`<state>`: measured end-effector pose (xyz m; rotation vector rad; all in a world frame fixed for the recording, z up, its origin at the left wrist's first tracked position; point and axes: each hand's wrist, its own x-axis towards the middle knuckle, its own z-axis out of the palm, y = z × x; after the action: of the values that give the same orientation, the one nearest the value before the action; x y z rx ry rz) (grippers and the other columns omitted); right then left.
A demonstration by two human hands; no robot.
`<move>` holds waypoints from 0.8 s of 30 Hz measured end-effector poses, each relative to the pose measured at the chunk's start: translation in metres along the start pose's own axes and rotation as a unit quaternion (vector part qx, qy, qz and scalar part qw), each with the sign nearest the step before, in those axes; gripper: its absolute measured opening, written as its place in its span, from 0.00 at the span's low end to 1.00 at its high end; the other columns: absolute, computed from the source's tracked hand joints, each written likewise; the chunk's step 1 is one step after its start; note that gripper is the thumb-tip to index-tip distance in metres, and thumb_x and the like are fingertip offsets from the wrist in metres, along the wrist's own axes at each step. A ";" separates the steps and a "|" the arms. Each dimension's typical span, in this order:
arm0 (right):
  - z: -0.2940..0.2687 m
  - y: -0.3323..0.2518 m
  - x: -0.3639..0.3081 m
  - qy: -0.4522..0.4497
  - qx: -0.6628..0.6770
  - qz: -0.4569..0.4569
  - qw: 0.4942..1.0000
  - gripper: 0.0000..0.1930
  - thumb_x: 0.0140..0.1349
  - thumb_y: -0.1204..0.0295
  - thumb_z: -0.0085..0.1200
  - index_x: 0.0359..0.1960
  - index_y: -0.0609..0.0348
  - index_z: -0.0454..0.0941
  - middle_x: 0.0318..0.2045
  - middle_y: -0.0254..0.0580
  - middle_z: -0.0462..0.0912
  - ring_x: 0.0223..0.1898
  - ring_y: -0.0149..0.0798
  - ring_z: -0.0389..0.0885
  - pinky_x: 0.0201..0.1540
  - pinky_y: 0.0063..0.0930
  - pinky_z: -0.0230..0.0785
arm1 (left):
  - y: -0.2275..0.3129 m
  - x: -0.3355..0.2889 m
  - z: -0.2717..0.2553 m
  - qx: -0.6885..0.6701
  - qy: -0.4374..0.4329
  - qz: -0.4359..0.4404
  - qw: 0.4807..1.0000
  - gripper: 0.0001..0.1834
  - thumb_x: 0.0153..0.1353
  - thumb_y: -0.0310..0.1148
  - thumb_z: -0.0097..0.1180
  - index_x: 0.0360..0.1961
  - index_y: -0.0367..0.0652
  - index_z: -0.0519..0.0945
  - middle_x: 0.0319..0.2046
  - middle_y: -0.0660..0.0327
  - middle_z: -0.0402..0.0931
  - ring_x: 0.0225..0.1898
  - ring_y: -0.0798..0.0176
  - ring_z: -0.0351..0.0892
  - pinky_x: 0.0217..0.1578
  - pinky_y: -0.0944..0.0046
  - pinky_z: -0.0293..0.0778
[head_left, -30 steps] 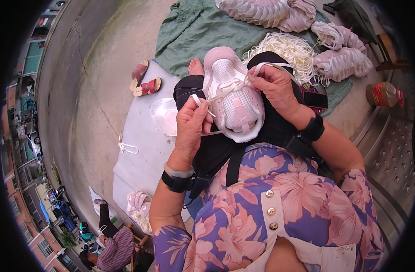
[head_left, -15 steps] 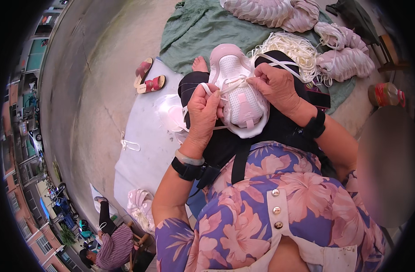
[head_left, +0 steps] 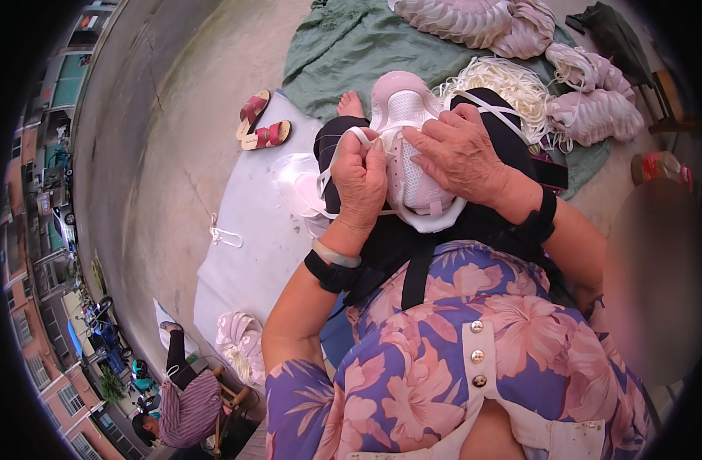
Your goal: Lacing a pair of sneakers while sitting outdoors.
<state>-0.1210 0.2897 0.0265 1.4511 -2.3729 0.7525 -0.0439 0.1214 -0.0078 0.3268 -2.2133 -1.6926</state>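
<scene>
A pink and white mesh shoe upper (head_left: 426, 180) lies across my lap, its toe pointing away from me. My left hand (head_left: 359, 180) is closed at the left eyelet edge, pinching a white shoelace (head_left: 356, 135) that loops over the fingers. Bent over the right part of the upper, my right hand (head_left: 462, 157) has its fingertips closed at the lacing by the eyelets. The hand covers much of the lace there. To the left of my knee, another pale pink upper (head_left: 299, 184) rests on the light sheet.
A heap of white laces (head_left: 508, 88) sits on the green cloth (head_left: 343, 46), near bundled pink uppers (head_left: 596, 115). Red sandals (head_left: 267, 136) stand on the grey sheet (head_left: 251, 230). An oil-like plastic bottle (head_left: 657, 169) is at right. Another person (head_left: 190, 406) sits at lower left.
My right hand has moved left and inward over the upper, covering more of the lacing. My left hand keeps its pinch on the lace. The whole view has shifted slightly.
</scene>
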 end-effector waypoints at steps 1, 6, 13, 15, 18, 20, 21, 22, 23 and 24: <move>0.000 0.000 0.000 -0.006 0.003 0.000 1.000 0.14 0.47 0.68 0.58 0.37 0.53 0.74 0.27 0.33 0.72 0.33 0.37 0.72 0.43 0.36 0.57 | -0.001 0.001 0.001 -0.001 0.004 0.002 1.000 0.03 0.62 0.25 0.48 0.36 0.40 0.72 0.18 0.70 0.69 0.17 0.80 0.64 0.16 0.78 0.61; 0.001 0.000 0.000 -0.021 0.017 0.014 1.000 0.16 0.46 0.68 0.59 0.39 0.53 0.74 0.28 0.33 0.73 0.33 0.37 0.71 0.42 0.36 0.57 | 0.002 0.003 0.005 -0.016 0.018 0.010 1.000 0.03 0.62 0.24 0.48 0.36 0.40 0.72 0.18 0.71 0.69 0.18 0.80 0.65 0.18 0.78 0.62; 0.003 0.000 -0.001 -0.004 0.020 0.019 1.000 0.17 0.45 0.68 0.59 0.40 0.54 0.74 0.29 0.33 0.73 0.34 0.38 0.71 0.43 0.37 0.56 | -0.007 0.008 0.005 0.083 0.031 0.073 0.993 0.03 0.60 0.23 0.49 0.36 0.39 0.71 0.17 0.70 0.68 0.19 0.79 0.64 0.21 0.76 0.62; 0.004 0.001 -0.001 -0.001 0.022 0.019 1.000 0.17 0.45 0.68 0.60 0.40 0.54 0.74 0.29 0.34 0.73 0.34 0.38 0.71 0.43 0.37 0.57 | -0.008 0.011 0.005 0.112 0.031 0.108 0.987 0.03 0.60 0.23 0.50 0.35 0.39 0.72 0.17 0.70 0.68 0.20 0.79 0.64 0.21 0.75 0.63; 0.004 0.001 -0.001 -0.004 0.025 0.023 0.999 0.18 0.45 0.67 0.60 0.40 0.53 0.74 0.29 0.34 0.74 0.34 0.38 0.72 0.44 0.37 0.57 | -0.003 0.010 0.006 0.152 0.027 0.141 0.978 0.03 0.59 0.23 0.50 0.35 0.38 0.72 0.17 0.67 0.68 0.20 0.76 0.66 0.22 0.72 0.65; 0.003 0.001 -0.001 -0.006 0.018 0.029 0.999 0.18 0.44 0.67 0.60 0.40 0.53 0.75 0.28 0.34 0.74 0.34 0.38 0.72 0.45 0.37 0.57 | 0.001 0.010 0.006 0.165 0.022 0.139 0.976 0.03 0.59 0.23 0.51 0.34 0.39 0.72 0.18 0.66 0.69 0.20 0.74 0.67 0.23 0.71 0.66; 0.004 0.002 -0.001 -0.005 0.019 0.027 0.999 0.18 0.44 0.67 0.60 0.40 0.53 0.75 0.28 0.34 0.74 0.34 0.38 0.72 0.45 0.37 0.57 | 0.002 0.010 0.006 0.170 0.017 0.145 0.974 0.04 0.58 0.23 0.51 0.35 0.39 0.73 0.18 0.64 0.69 0.19 0.71 0.68 0.22 0.70 0.67; 0.005 0.002 -0.002 -0.006 0.019 0.035 0.999 0.19 0.44 0.67 0.60 0.41 0.52 0.75 0.28 0.34 0.74 0.34 0.38 0.73 0.45 0.37 0.57 | 0.003 0.010 0.006 0.175 0.012 0.151 0.973 0.04 0.57 0.23 0.52 0.35 0.39 0.73 0.18 0.62 0.69 0.18 0.68 0.69 0.22 0.68 0.67; 0.006 0.003 -0.002 -0.008 0.018 0.043 0.999 0.19 0.44 0.67 0.60 0.41 0.52 0.76 0.28 0.34 0.74 0.34 0.38 0.73 0.45 0.37 0.57 | 0.003 0.010 0.006 0.177 0.013 0.151 0.972 0.04 0.57 0.23 0.52 0.35 0.39 0.73 0.18 0.62 0.69 0.18 0.68 0.69 0.22 0.68 0.67; 0.007 0.003 -0.002 -0.008 0.019 0.043 0.999 0.19 0.44 0.67 0.60 0.41 0.52 0.76 0.28 0.34 0.74 0.34 0.38 0.73 0.45 0.37 0.57 | 0.004 0.010 0.007 0.186 0.006 0.192 0.964 0.04 0.56 0.23 0.52 0.34 0.38 0.72 0.18 0.59 0.70 0.18 0.65 0.70 0.22 0.67 0.68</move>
<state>-0.1223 0.2886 0.0192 1.3827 -2.4587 0.8152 -0.0553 0.1247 -0.0045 -0.0094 -2.3892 -1.0717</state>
